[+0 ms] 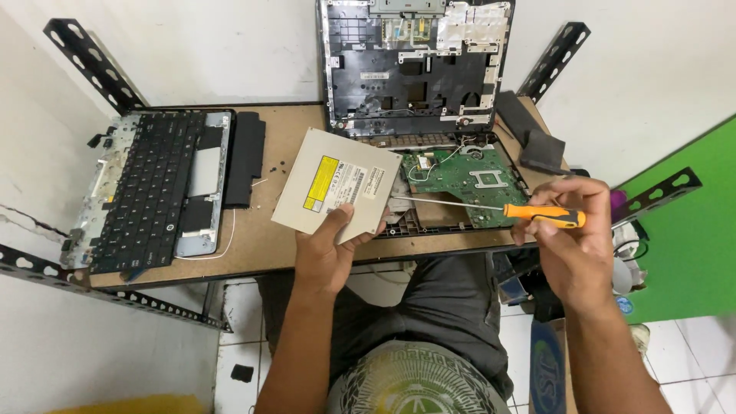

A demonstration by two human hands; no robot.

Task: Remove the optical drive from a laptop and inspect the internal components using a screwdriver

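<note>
Just left of the green circuit board (460, 178), above the table edge: left hand (326, 249) pinching a flat, rigid, probably light, fragile optical drive (336, 186) by its near edge, right hand (571, 234) closed around an orange-handled screwdriver (491, 208).

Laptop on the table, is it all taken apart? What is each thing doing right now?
Laptop base: opened up, green circuit board showing.
Disc drive: out of the laptop, held up in the left hand.
Screwdriver: held sideways in the right hand, tip pointing left.
Keyboard panel: taken off, lying flat on the left of the table.
Back cover: removed, inside face showing.
</note>
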